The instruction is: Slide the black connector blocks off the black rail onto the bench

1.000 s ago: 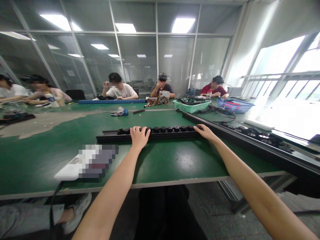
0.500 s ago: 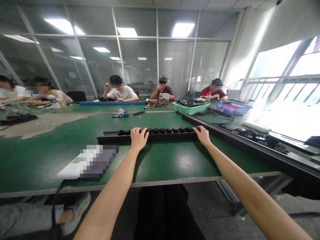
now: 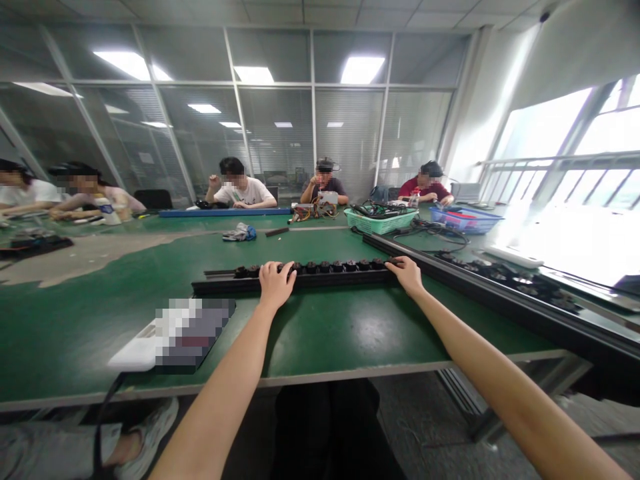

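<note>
A long black rail (image 3: 340, 280) with a row of several small, round black parts (image 3: 337, 267) lies across the green table in front of me. Left of its middle, my left hand (image 3: 277, 285) is closed over the rail, its fingers curled onto the round parts. At the right end, my right hand (image 3: 407, 276) pinches the rail between thumb and fingers. The fingertips of both hands are partly hidden behind the rail and its round parts.
A longer black rail (image 3: 480, 287) runs diagonally at right, near more round black parts (image 3: 510, 277). A green basket (image 3: 383, 223) of cables and a blue basket (image 3: 465, 220) stand farther back. A blurred-out device (image 3: 135, 347) lies at left. Several people sit across the table.
The camera view has tilted slightly, so the scene sits a little lower. Both hands keep their places on the rail.
</note>
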`<state>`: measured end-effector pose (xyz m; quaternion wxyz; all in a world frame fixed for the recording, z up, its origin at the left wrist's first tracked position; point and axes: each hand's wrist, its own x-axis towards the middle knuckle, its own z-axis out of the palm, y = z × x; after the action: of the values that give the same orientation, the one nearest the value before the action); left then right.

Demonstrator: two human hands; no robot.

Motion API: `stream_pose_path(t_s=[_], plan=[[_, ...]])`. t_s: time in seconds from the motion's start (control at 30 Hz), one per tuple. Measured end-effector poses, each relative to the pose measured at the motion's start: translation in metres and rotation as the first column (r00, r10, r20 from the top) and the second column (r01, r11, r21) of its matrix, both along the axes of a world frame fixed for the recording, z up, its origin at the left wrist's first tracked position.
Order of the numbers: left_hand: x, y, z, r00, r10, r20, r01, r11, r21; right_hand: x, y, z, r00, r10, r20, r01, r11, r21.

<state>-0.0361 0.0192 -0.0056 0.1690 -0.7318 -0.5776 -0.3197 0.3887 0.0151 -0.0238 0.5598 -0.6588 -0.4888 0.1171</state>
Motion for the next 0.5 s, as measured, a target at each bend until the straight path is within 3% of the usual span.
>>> stream_pose_path(t_s=[0.2, 0.5], plan=[[0.001, -0.001, 0.001, 0.999, -0.008, 0.034, 0.008, 1.000, -0.027, -0.010, -0.009, 0.008, 0.989, -0.074, 0.126, 0.077, 0.997, -0.026], [0.000, -0.003, 0.001, 1.000, -0.012, 0.011, 0.012, 1.000, -0.028, -0.019, -0.013, 0.015, 0.954, -0.135, 0.267, 0.192, 0.961, -0.197]])
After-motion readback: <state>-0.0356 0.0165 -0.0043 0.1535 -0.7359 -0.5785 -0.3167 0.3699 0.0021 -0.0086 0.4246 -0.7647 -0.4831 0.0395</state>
